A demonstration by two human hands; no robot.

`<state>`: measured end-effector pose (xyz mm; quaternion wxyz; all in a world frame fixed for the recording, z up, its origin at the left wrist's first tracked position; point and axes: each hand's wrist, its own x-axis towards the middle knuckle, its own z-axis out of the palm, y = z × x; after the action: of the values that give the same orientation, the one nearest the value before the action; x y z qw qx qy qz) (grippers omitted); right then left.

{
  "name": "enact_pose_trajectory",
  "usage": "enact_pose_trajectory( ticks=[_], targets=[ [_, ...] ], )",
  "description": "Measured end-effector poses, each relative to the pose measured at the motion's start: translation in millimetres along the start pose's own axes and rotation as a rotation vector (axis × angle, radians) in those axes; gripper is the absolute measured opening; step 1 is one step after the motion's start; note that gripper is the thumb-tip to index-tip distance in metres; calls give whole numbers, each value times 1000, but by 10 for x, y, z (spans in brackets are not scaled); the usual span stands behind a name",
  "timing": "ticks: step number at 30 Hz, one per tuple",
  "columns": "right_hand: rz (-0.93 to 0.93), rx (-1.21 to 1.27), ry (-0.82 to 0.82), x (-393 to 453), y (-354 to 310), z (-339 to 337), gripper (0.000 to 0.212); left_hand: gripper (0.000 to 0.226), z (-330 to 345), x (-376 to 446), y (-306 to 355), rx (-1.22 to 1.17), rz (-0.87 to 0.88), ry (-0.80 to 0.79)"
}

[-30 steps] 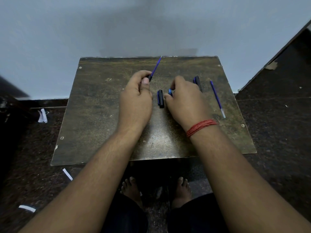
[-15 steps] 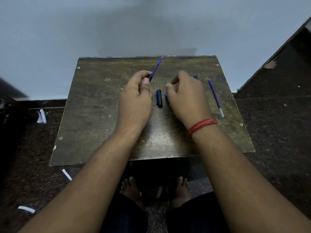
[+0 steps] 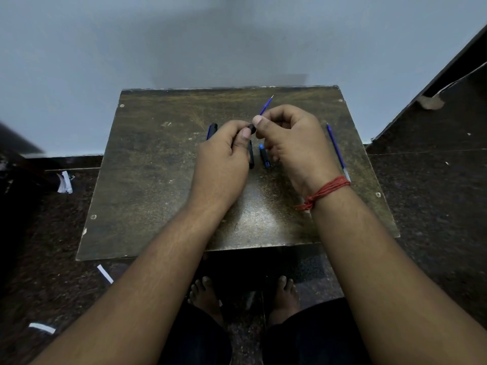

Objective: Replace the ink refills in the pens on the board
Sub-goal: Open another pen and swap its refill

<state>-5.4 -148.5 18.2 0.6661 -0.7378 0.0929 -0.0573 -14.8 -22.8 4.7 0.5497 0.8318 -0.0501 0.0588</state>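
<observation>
A worn brown board (image 3: pixel 158 180) lies on the floor in front of me. My left hand (image 3: pixel 224 156) grips a dark pen barrel (image 3: pixel 212 129), whose rear end sticks out to the left of the fist. A blue refill (image 3: pixel 266 105) juts up and to the right from the barrel's front. My right hand (image 3: pixel 290 143) pinches the refill right where it leaves the barrel, thumb against my left thumb. Between the hands, a dark pen cap (image 3: pixel 251 158) and a short blue-and-black pen piece (image 3: pixel 264 156) lie on the board. A loose blue refill (image 3: pixel 337 151) lies at the right.
A pale wall stands just behind the board's far edge. Dark speckled floor surrounds the board, with white paper scraps (image 3: pixel 64 181) at the left and front left. My bare feet (image 3: pixel 205 293) show under the board's near edge. A dark edge rises at the right.
My right hand has lifted off the board and moved up to the pen in my left hand, now pinching at the refill. The short blue piece is uncovered.
</observation>
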Motion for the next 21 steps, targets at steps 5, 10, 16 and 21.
enact_pose_trajectory(
  ticks=[5,10,16,21],
  targets=[
    [1,2,-21,19,31,5,18,20,-6,-10,5,15,9,-20],
    [11,53,6,33,34,-7,18,20,-9,-20,21,17,-1,-25],
    [-38,288,235,104,-28,-115,15,19,-17,-39,36,74,11,-46],
    [-12,523,360,174,-43,-266,17,20,-29,-42,41,104,15,-69]
  ],
)
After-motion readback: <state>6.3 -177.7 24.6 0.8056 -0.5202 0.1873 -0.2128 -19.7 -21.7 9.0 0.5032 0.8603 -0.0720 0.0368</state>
